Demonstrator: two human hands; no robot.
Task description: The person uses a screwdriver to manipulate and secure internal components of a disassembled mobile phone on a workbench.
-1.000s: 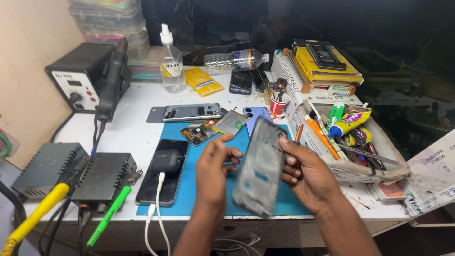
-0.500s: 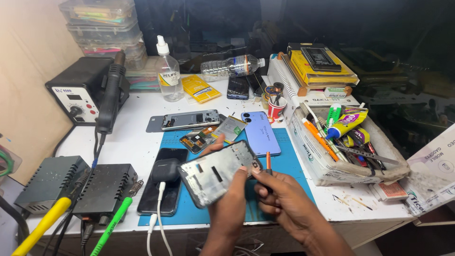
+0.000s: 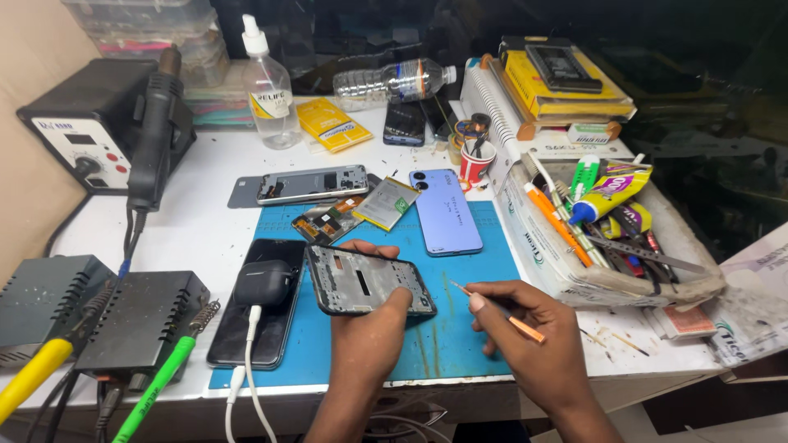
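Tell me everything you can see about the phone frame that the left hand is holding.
The phone frame is a dark, flat rectangular shell with rounded corners, metal or plastic by its look. Its grey inner side faces up, showing small cutouts and one long slot near the middle. It is tilted slightly and held above the blue mat. The left hand grips its near edge, with fingertips showing past the far edge. The right hand does not touch it.

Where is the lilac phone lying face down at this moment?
In the head view, the lilac phone lies on the blue mat, right of centre, beside the loose battery and just below the small red cup.
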